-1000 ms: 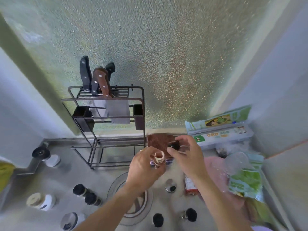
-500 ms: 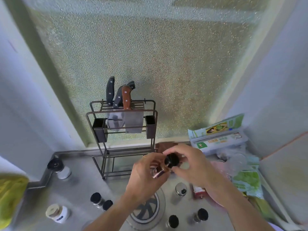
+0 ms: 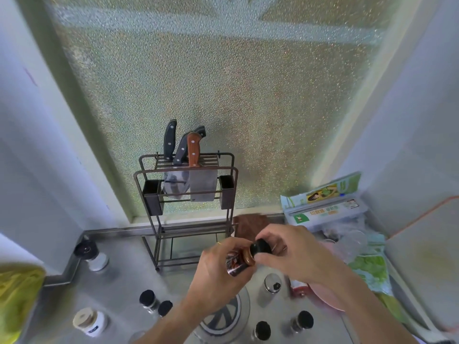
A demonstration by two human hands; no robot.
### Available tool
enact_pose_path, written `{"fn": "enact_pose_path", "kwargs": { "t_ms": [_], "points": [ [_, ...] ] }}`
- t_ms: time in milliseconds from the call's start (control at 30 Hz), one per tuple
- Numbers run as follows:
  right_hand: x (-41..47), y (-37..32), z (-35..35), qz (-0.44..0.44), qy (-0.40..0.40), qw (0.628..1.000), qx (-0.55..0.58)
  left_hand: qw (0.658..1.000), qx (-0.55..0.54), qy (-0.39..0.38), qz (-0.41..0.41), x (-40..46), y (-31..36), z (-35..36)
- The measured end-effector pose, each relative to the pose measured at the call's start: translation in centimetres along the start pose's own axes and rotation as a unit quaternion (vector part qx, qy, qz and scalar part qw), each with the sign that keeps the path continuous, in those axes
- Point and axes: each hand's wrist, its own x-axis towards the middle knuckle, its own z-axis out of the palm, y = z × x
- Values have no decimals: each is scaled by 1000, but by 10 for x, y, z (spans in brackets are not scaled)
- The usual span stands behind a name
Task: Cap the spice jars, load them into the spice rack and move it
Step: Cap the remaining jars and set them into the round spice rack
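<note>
Nearest, along the worktop's front edge: white jar with tan lid at front left, two black-capped jars side by side a bit right of it, two more black-capped jars at front right, round drain fitting between those groups, partly hidden by the left forearm. Steel shaker stands just behind the drain, under the right wrist. Yellow cloth at the far left edge.

Mid-worktop, both hands raised above the surface. Left hand clenched around a dark labelled spice jar, tilted with its mouth up and to the right. Right hand pinches a black cap with fingertips, cap sits at the jar's copper-coloured neck; can't tell if it is fully seated.

Right side: green-and-white packets and a pink item, blurred. Left back: clear jar with black top close to the raised edge.

Back edge: dark metal spice rack standing upright against the frosted window, lower shelves showing no jars, small black cup on each side. Knives stand in its top slots, a cleaver blade hanging below. Brown item just right of the rack's base, half hidden by the hands. Green-printed wrap boxes at the back right corner.
</note>
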Motion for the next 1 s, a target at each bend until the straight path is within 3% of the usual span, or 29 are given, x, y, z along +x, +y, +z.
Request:
{"fn": "enact_pose_path", "kwargs": {
  "t_ms": [433, 533, 667, 1000],
  "points": [
    [-19, -2, -1, 35, -46, 998, -17, 1000, 10, -28, -1, -16, 3, 1],
    [-19, -2, -2, 59, -20, 996, -59, 999, 16, -37, -7, -20, 2, 2],
    [-26, -3, -3, 45, -64, 997, -29, 999, 34, -39, -14, -24, 2, 4],
    [-32, 2, -3, 78, -47, 996, -21, 998, 41, -20, -33, -31, -2, 12]
  ]
}}
